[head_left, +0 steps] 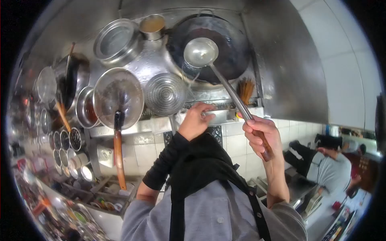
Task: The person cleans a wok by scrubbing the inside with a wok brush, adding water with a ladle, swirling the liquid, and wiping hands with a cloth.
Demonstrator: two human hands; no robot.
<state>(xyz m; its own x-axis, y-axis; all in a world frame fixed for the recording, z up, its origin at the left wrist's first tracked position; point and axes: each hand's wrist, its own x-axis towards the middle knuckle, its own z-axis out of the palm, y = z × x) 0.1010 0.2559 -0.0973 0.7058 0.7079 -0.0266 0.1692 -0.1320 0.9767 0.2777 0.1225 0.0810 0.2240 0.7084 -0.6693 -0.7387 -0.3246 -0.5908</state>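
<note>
My right hand (261,134) is wrapped round the handle of a metal ladle (201,52). The ladle's bowl is over the big dark wok (237,60) and has some clear liquid or shine in it. A thin streak, perhaps liquid, hangs below the bowl at the wok's near rim. At the front edge of the stove, my left hand (196,121) is open, its fingers loosely bent and apart with nothing visible in them. Close beside it lies a perforated skimmer (165,93), its handle running down past my left wrist.
Left of the skimmer are a wooden-handled mesh strainer (118,96), a metal basin (116,42) and a small pot (152,26). A bamboo brush (245,90) stands right of the wok. Several condiment containers (64,140) are at far left. Another person (329,168) is at right.
</note>
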